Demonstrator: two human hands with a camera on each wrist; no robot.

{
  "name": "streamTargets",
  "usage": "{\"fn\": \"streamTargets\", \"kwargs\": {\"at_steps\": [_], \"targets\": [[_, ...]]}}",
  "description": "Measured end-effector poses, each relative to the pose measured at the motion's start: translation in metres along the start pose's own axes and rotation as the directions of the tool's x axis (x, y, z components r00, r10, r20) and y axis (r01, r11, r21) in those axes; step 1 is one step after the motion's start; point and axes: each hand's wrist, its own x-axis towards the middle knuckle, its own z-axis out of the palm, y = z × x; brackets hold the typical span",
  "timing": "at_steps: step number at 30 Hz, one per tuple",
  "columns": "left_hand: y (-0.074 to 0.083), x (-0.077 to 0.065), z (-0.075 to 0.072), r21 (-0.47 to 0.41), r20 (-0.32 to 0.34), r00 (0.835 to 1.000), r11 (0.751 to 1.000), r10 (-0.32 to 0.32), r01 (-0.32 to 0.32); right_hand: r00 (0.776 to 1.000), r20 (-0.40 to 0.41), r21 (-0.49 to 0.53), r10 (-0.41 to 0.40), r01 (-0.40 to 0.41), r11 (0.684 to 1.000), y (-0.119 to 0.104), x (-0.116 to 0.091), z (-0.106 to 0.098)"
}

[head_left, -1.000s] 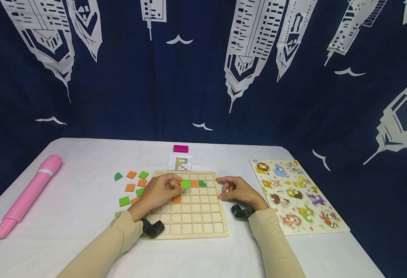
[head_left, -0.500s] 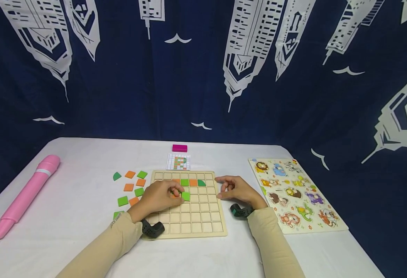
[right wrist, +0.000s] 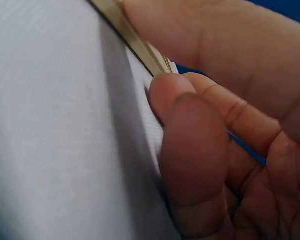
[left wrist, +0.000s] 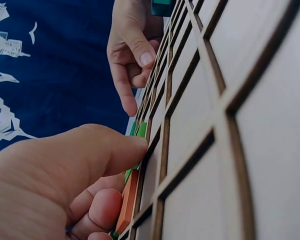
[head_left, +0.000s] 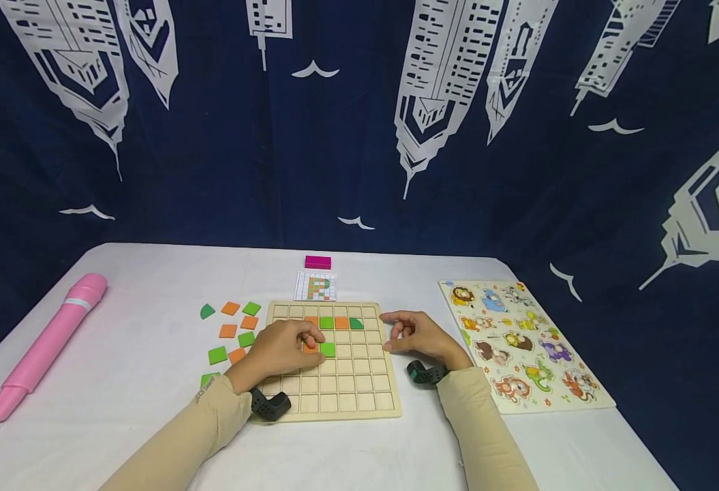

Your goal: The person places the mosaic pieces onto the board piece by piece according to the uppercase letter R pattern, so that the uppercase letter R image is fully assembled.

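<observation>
My left hand (head_left: 285,344) is over the left part of a wooden grid board (head_left: 359,402). Its thumb and forefinger are at a green square tile (head_left: 328,350), which lies in a cell; the other fingers curl beneath the palm. Beside that tile is an orange tile (head_left: 310,348), partly covered by the fingers. One row farther back sit an orange tile (head_left: 341,322), a green tile (head_left: 326,322) and a dark green quarter-round tile (head_left: 356,323). My right hand (head_left: 420,334) rests thumb and forefinger against the board's right edge, fingers bent, holding no tile.
Several loose orange and green tiles (head_left: 227,331) lie left of the board. Behind it are a small pattern card (head_left: 315,286) and a magenta block (head_left: 318,262). A pink stick-shaped object (head_left: 49,344) lies far left, an animal puzzle board (head_left: 521,348) on the right.
My left hand has moved from the farther tile row toward me, bringing a green tile into view beside the nearer orange one; that tile now lies flat in its cell. The right hand stays put.
</observation>
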Motion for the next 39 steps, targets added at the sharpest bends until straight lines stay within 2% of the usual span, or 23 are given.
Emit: {"fn": "streamTargets", "kwargs": {"at_steps": [15,23,28,32,39], "targets": [[0.000,-0.002,0.000,0.004,-0.013,0.999,1.000,0.030,-0.030,1.000,-0.003,0.008,-0.008,0.008,1.000,0.002,0.000,0.000],[0.008,-0.002,-0.003,-0.064,-0.047,0.998,0.997,0.040,-0.043,1.000,-0.012,-0.008,-0.010,0.010,1.000,0.004,0.001,0.001],[0.017,-0.002,-0.012,-0.086,-0.067,0.995,0.993,0.077,-0.083,1.000,-0.019,-0.015,-0.005,0.005,1.000,0.003,0.000,0.001],[0.020,-0.006,-0.025,-0.128,-0.090,0.991,0.985,0.103,-0.114,1.000,-0.017,-0.015,-0.006,0.006,1.000,0.003,0.000,0.001],[0.003,-0.021,-0.048,-0.218,-0.097,0.990,0.969,0.098,-0.118,1.000,-0.018,-0.023,-0.004,0.003,1.000,0.002,0.000,0.001]]}}
